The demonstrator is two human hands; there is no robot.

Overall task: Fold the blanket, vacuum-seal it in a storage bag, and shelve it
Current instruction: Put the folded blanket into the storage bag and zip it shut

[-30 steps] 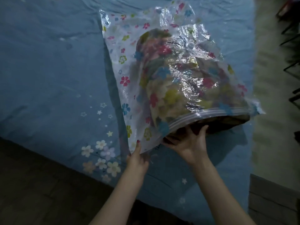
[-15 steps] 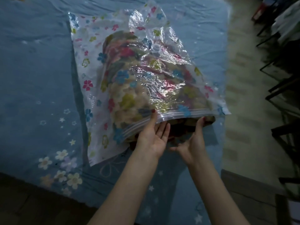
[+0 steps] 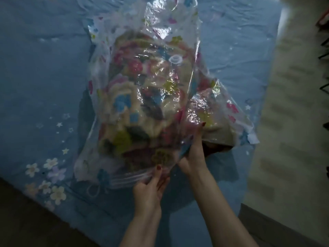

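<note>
Head view is showing the storage bag (image 3: pixel 142 107), blanket (image 3: pixel 138 122) inside, lying on the bed (image 3: pixel 44 77). Both hands, left (image 3: pixel 151 188) and right (image 3: pixel 193 150), are pinching its open zip edge with curled fingers. Sealing is probably coming next, needing both strips aligned.

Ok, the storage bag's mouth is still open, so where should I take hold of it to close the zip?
Probably grip the zip strip along the near edge of the storage bag, coming from the near side, where the left hand and right hand already are. That edge is flat and free; the blanket bulges everything beyond it.
</note>
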